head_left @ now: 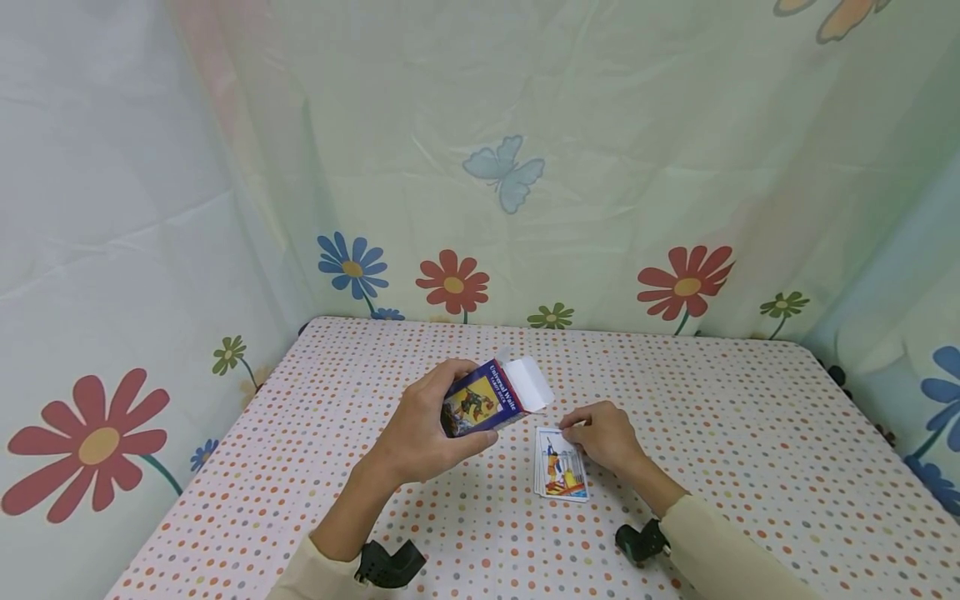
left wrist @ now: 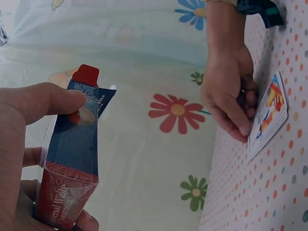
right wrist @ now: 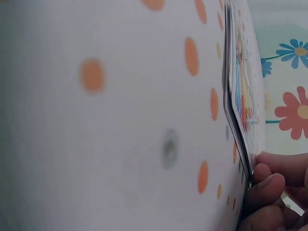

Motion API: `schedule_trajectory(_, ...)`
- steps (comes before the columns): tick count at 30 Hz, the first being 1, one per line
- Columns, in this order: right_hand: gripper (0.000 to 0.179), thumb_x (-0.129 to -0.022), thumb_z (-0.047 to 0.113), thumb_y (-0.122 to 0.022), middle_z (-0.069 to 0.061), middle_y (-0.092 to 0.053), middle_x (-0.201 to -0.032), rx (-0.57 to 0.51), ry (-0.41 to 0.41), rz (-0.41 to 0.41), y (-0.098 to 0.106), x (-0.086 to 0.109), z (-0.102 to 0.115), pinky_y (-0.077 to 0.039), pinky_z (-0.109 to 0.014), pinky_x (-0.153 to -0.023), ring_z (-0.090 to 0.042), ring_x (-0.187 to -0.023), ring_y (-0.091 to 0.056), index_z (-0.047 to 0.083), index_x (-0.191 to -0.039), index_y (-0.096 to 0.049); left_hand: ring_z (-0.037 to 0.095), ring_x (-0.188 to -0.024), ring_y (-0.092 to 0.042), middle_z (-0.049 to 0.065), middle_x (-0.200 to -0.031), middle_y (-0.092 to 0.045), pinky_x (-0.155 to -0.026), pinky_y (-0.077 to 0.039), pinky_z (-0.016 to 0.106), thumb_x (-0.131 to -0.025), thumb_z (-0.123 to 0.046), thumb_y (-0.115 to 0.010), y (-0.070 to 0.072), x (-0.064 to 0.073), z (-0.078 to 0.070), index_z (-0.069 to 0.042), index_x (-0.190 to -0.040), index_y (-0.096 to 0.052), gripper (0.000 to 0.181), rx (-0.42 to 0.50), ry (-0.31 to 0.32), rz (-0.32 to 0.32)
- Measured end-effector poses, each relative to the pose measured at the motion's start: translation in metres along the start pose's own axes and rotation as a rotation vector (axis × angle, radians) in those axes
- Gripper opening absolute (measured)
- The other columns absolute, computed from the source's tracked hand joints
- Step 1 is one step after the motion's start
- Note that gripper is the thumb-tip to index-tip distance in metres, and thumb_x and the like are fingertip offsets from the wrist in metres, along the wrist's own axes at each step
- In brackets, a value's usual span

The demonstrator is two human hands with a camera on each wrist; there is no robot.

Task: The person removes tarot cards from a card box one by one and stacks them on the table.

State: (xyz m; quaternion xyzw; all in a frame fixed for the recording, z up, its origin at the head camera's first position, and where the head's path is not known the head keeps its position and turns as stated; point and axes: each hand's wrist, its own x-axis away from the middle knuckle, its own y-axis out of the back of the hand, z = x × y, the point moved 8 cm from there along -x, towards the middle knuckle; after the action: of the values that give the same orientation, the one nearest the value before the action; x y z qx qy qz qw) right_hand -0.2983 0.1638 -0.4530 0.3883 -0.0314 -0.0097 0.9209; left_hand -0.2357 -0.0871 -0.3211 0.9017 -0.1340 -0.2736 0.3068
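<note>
My left hand (head_left: 418, 433) grips a blue and red tarot card box (head_left: 474, 402) above the table, tilted, its white top flap (head_left: 529, 383) folded out. In the left wrist view, the thumb presses on the box's blue face (left wrist: 72, 144), and other fingers wrap the far side. A small stack of tarot cards (head_left: 564, 473) lies on the table, picture side up. At its upper right corner, my right hand (head_left: 606, 438) pinches the cards between thumb and fingers. The right wrist view shows that corner bent upward from the table (right wrist: 246, 159).
A dotted cloth (head_left: 712, 433) covers the table. Behind it hangs a pale curtain (head_left: 600, 167) printed with flowers and butterflies. A black wrist camera (head_left: 390, 565) sits on the left wrist, another (head_left: 640, 542) on the right.
</note>
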Motion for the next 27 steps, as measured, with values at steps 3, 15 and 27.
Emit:
schedule_trajectory(3,0.016,-0.094,0.009,-0.067,-0.005,-0.065,-0.079,-0.030,-0.013,-0.009,0.002,0.001,-0.001,-0.044,-0.026,-0.054,-0.016,-0.064,-0.054,0.004,-0.103,-0.078,0.013,-0.100,-0.059,-0.001,-0.124,-0.060,-0.080,-0.056,0.030,-0.080,-0.028,-0.085,0.000,0.000,0.000,-0.017,-0.140,-0.047,0.072,0.001,0.001,0.003)
schedule_trajectory(15,0.028,-0.097,0.014,-0.059,-0.008,-0.058,-0.076,-0.126,-0.025,-0.105,0.012,0.006,0.002,-0.041,-0.027,-0.049,-0.017,-0.060,-0.052,-0.001,-0.118,-0.068,0.012,-0.101,-0.059,-0.001,-0.125,-0.060,-0.080,-0.056,0.030,-0.079,-0.028,-0.085,-0.001,0.000,0.000,-0.017,-0.139,-0.048,0.071,-0.005,0.009,0.003)
schedule_trajectory(27,0.027,-0.099,0.016,-0.057,-0.015,-0.066,-0.087,-0.196,0.006,-0.280,0.029,0.012,0.016,-0.037,-0.026,-0.048,-0.018,-0.060,-0.049,0.001,-0.120,-0.067,0.013,-0.102,-0.059,-0.002,-0.123,-0.060,-0.080,-0.057,0.031,-0.079,-0.025,-0.085,0.003,0.000,-0.001,-0.017,-0.138,-0.048,0.070,0.034,-0.022,-0.001)
